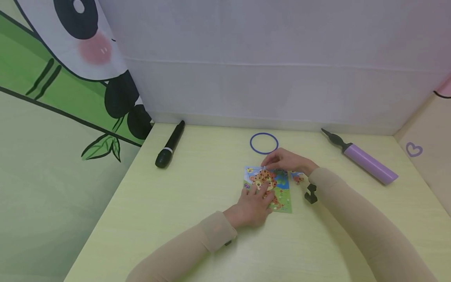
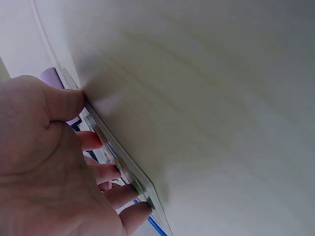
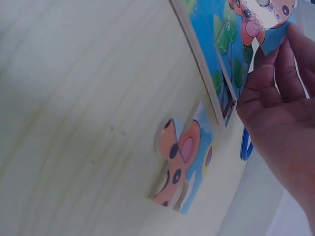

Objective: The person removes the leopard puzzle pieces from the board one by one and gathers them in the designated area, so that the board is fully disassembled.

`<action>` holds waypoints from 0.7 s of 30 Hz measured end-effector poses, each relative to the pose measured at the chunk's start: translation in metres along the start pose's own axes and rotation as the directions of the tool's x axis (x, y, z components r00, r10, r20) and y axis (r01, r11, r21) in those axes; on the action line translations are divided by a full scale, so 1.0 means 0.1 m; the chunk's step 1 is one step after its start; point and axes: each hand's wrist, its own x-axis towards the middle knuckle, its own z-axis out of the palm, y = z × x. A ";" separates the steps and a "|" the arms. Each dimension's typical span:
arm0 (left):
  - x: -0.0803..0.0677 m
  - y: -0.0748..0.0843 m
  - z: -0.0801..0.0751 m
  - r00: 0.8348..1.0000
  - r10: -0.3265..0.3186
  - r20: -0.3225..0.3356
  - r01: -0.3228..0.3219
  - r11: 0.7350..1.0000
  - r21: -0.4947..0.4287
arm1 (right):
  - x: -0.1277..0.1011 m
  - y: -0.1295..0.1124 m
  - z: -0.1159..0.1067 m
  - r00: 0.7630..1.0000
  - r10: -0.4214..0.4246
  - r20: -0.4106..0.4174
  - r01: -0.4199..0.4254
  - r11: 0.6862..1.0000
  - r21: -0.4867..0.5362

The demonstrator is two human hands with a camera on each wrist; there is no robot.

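A jigsaw puzzle (image 1: 284,199) with a spotted cartoon animal, trees and grass lies on the table. My left hand (image 1: 253,207) rests on its lower left part, fingers spread across the picture and thumb at the near edge. At the top edge, my right hand (image 1: 287,161) pinches a puzzle piece (image 3: 271,35) with orange and blue print, tilted above the board in the right wrist view. Another puzzle piece (image 3: 184,162), with an orange ear and eye, lies loose on the table just right of the puzzle, below the right wrist.
Behind the puzzle lies a blue ring (image 1: 251,143), close to the right fingers. A black microphone (image 1: 170,145) lies at the back left of the table. At the back right is a purple hand pump (image 1: 370,163) with a black nozzle. A pale wall (image 1: 275,94) stands behind the table.
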 end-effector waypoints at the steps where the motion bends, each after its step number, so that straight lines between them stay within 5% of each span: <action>1: 0.00 0.00 0.00 1.000 -0.001 0.001 0.001 1.000 0.000 | 0.00 0.00 0.00 1.000 0.006 0.002 -0.006 1.000 0.006; 21: 0.13 0.10 -0.09 0.998 -0.015 0.063 0.018 0.998 -0.062 | -0.01 -0.01 0.02 1.000 -0.006 0.006 0.006 0.999 0.034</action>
